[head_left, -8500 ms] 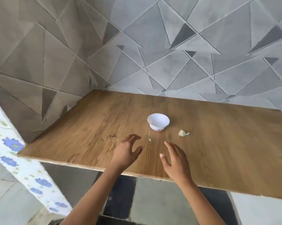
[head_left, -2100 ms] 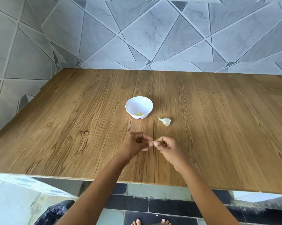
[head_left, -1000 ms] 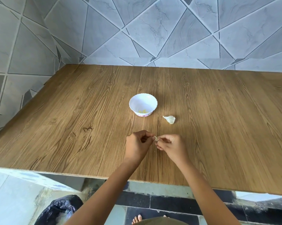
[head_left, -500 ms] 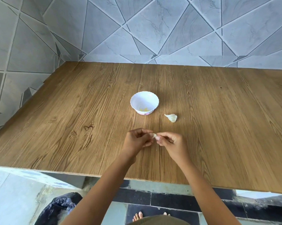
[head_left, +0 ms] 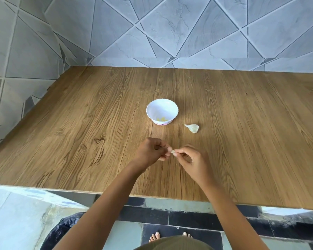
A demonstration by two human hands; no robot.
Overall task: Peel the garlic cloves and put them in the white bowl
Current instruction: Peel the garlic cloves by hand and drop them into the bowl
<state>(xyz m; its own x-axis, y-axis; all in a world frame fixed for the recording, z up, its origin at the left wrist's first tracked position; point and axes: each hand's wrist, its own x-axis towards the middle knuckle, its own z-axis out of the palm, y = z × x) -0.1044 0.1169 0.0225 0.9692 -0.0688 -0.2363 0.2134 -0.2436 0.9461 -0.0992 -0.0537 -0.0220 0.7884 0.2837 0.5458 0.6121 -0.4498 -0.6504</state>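
Note:
A small garlic clove (head_left: 173, 151) is pinched between the fingertips of my left hand (head_left: 152, 152) and my right hand (head_left: 191, 160), just above the wooden table (head_left: 80, 123). Most of the clove is hidden by my fingers. Beyond my hands stands the white bowl (head_left: 162, 110) with a scalloped rim and some yellowish peeled pieces at its bottom. An unpeeled garlic clove (head_left: 192, 127) lies on the table to the right of the bowl.
The table's near edge runs just below my forearms. A grey tiled wall (head_left: 170, 33) closes the far and left sides. A dark plastic bag (head_left: 62, 230) sits on the floor under the edge, near my bare feet (head_left: 170, 236).
Both hands came together from apart and took hold of a clove. Over the last second they stay close together, working at it with small finger shifts. The bowl and loose clove have not moved.

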